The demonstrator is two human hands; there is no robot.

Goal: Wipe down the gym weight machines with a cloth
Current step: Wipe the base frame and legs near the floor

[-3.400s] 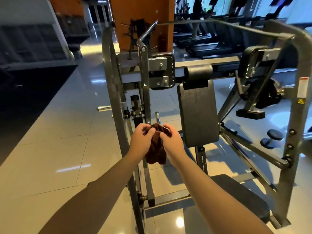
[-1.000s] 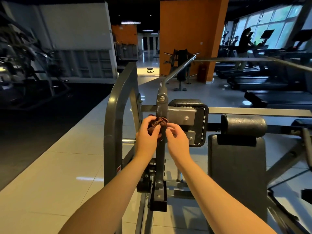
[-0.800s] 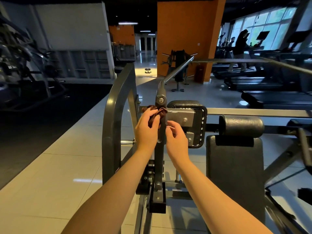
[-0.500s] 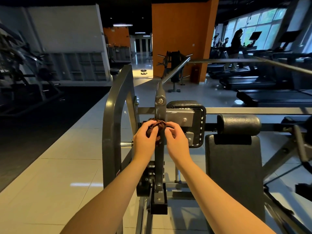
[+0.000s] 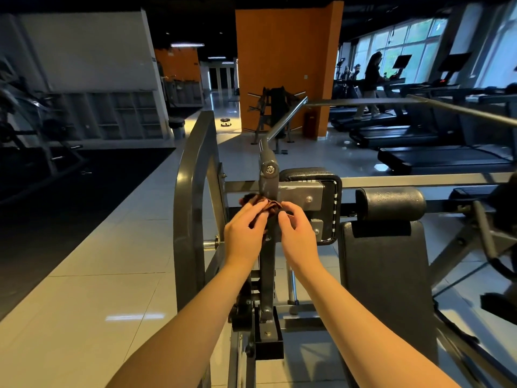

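Brown fabric, a crumpled cloth point(image 5: 263, 204), is held against the grey upright arm point(image 5: 267, 264) of a weight machine point(image 5: 299, 191), just below the arm's bolted pivot. The cloth is wrapped partly round the front of that arm, with a loose fold showing to the left of it.

The cloth is gripped by the left hand point(image 5: 244, 236), whose fingers are curled over it and pressed to the left side of the arm. Its right end is pinched by the right hand point(image 5: 298, 233), whose fingertips are bent in towards the thumb at the arm's right edge. Both forearms are stretched forward from the bottom of the view.

A curved frame point(image 5: 193, 208) is seen just left of the left hand. A small black pad point(image 5: 333, 191) with white stitching is mounted to the right of the arm, and a roll pad point(image 5: 390, 201) is set above a tall backrest point(image 5: 383, 270) further right. A chromed handle bar point(image 5: 285, 121) is angled up and away from the top of the arm.

A pale tiled floor point(image 5: 98, 275) is spread beneath. An orange pillar point(image 5: 288, 65) and a row of treadmills point(image 5: 436, 158) are visible behind, with a person point(image 5: 372, 77) on one of them.
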